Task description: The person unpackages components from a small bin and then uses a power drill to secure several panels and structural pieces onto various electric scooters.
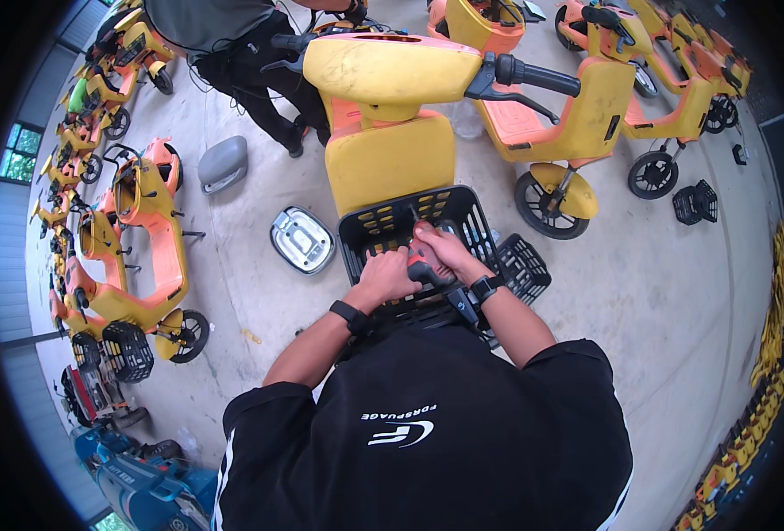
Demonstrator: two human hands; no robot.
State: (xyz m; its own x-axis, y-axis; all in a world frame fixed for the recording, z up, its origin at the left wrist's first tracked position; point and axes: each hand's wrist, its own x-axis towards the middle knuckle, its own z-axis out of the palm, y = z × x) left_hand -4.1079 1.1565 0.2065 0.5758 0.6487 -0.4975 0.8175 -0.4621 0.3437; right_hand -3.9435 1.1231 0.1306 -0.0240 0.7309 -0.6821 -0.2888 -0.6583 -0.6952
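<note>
Your right hand (446,251) grips the power drill (424,265) inside the black basket (349,244), seemingly for steadiness; what your left hand (388,273) grasps is unclear.

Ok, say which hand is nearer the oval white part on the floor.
Left. The left hand is right of the oval white part; the right hand, on the red power tool, is farther right.

Red and dark grey on the drill (429,265) at the dial's centre. Plain black on the slotted basket (353,239) there too. Yellow with salmon-pink trim on the scooter (392,73) at twelve. Grey on the rounded shell (224,162) at ten. Black with white stripes on the shirt (489,398) at six.
</note>
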